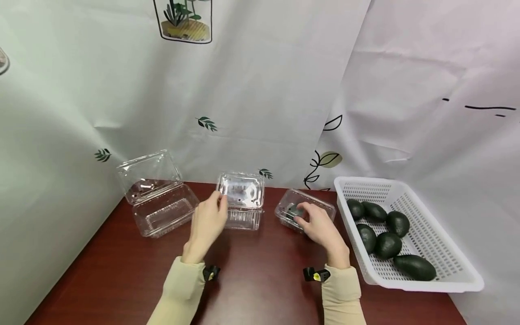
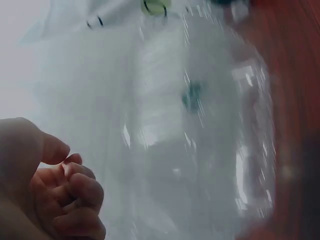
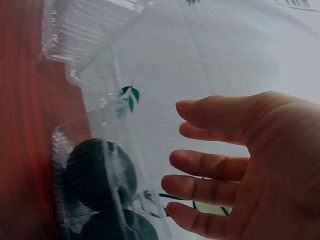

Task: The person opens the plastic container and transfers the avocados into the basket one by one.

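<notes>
right hand (image 1: 318, 226) loosely spread, left hand (image 1: 206, 222) loosely curled, both empty, and that clear box (image 1: 310, 197) of avocados (image 3: 97, 175) on the desk (image 1: 260, 280) beside the basket (image 1: 426, 285) is probably flimsy but weighty, so I'd cup its base

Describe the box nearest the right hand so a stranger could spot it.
On the table, find the white basket. Just left of it, near the right hand, is a clear box. Unlike the two open boxes further left, it holds avocados.

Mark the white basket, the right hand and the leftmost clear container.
White basket (image 1: 459, 283), head view: front rim.
Right hand (image 1: 323, 229), head view: back of the hand.
Leftmost clear container (image 1: 166, 213), head view: base.
</notes>
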Available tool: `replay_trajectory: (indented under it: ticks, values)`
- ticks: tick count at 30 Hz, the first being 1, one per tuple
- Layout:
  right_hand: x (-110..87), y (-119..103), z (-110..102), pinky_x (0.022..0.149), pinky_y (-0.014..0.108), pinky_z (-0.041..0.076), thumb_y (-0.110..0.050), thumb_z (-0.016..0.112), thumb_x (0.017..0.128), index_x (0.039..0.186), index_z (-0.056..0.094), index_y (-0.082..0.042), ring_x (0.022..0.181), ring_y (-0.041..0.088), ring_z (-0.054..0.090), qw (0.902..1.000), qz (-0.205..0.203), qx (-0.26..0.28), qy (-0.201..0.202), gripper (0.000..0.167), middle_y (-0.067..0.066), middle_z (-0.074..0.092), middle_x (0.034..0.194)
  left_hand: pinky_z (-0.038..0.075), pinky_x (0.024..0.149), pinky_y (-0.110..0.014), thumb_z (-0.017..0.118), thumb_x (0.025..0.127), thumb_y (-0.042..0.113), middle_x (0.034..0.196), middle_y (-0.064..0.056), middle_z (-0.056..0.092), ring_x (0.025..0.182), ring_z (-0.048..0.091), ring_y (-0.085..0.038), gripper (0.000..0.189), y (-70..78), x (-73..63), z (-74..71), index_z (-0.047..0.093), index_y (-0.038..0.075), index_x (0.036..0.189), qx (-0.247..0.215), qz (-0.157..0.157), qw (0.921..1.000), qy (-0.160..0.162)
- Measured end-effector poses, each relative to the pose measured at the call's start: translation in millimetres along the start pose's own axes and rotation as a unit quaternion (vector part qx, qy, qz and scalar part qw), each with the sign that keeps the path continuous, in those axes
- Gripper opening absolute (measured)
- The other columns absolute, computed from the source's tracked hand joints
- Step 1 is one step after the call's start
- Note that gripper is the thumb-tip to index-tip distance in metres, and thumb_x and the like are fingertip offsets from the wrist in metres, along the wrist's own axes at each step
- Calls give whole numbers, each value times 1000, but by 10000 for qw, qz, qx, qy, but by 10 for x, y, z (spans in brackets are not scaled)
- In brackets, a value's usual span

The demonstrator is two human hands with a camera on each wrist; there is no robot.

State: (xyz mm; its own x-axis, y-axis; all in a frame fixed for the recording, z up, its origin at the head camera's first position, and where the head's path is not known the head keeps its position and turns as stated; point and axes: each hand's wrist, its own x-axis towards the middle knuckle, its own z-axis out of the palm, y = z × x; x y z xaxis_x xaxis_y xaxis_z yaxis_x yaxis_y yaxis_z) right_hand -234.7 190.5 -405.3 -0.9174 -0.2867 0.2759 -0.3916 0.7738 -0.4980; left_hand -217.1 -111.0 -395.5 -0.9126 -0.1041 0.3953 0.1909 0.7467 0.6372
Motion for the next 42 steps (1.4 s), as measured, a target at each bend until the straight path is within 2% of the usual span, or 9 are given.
replay_trajectory:
  ticks: [5, 11, 16, 19, 23, 26, 32, 35, 42]
  values:
    - [2, 3, 88, 66, 35, 43, -12, 75, 85, 109, 65, -4, 69, 16, 50, 9999, -1, -127, 36, 28, 2, 54, 76, 36, 41, -28, 49, 102, 20, 58, 2, 48, 44, 40, -12, 21, 343, -98, 221, 64, 6, 102, -907, 214, 9937, -616]
    - [2, -22, 154, 65, 37, 43, -9, 77, 81, 106, 65, -3, 69, 19, 49, 9991, -171, -248, 284, 28, 5, 54, 77, 43, 54, -28, 51, 101, 17, 66, 6, 53, 56, 49, -9, 16, 579, -217, 610, 63, 13, 91, -1377, 498, 9844, -971]
    - [2, -25, 193, 68, 39, 42, -9, 77, 82, 107, 66, -4, 74, 22, 49, 9982, -70, -422, 430, 28, 3, 51, 81, 48, 69, -34, 47, 102, 17, 89, -1, 62, 77, 59, -15, 22, 695, -321, 893, 63, 5, 112, -1478, 437, 9766, -1503]
    - [4, -16, 217, 72, 43, 43, -9, 77, 82, 107, 67, -5, 81, 25, 50, 9973, 22, -503, 529, 26, 4, 53, 85, 48, 85, -40, 45, 103, 16, 113, -10, 61, 101, 59, -22, 32, 718, -375, 1028, 55, -1, 128, -1523, 284, 9728, -1725]
    - [21, 0, 251, 76, 51, 43, -11, 78, 81, 104, 68, -7, 88, 29, 51, 9954, 18, -628, 727, 26, 7, 55, 89, 38, 102, -48, 44, 103, 14, 138, -22, 47, 128, 45, -33, 44, 700, -389, 1178, 41, -7, 141, -1661, 76, 9718, -1672]
    - [32, 6, 279, 77, 54, 43, -12, 79, 80, 103, 68, -8, 90, 31, 50, 9941, 42, -735, 798, 26, 8, 56, 92, 30, 108, -51, 43, 103, 13, 147, -27, 36, 137, 34, -38, 49, 656, -338, 1294, 34, -10, 144, -1697, -60, 9736, -1523]
    - [38, 5, 332, 77, 54, 41, -14, 79, 82, 108, 69, -8, 93, 32, 50, 9939, 112, -874, 664, 29, 9, 56, 96, 27, 110, -53, 39, 104, 19, 150, -29, 29, 138, 30, -41, 53, 573, -146, 1520, 27, -10, 147, -2055, -670, 9659, -1424]
    - [27, -7, 364, 75, 52, 40, -13, 80, 82, 109, 69, -8, 93, 31, 49, 9939, 102, -913, 604, 29, 8, 57, 97, 27, 109, -54, 36, 106, 24, 150, -27, 30, 137, 32, -40, 54, 532, -62, 1610, 26, -7, 149, -2294, -1072, 9561, -1472]
    - [36, -65, 432, 73, 48, 36, -14, 79, 83, 106, 70, -12, 94, 29, 47, 9919, 1, -1156, 532, 24, 7, 56, 99, 32, 106, -51, 34, 106, 24, 136, -25, 45, 129, 42, -39, 43, 459, 96, 1755, 47, -5, 135, -2782, -1550, 9392, -1288]
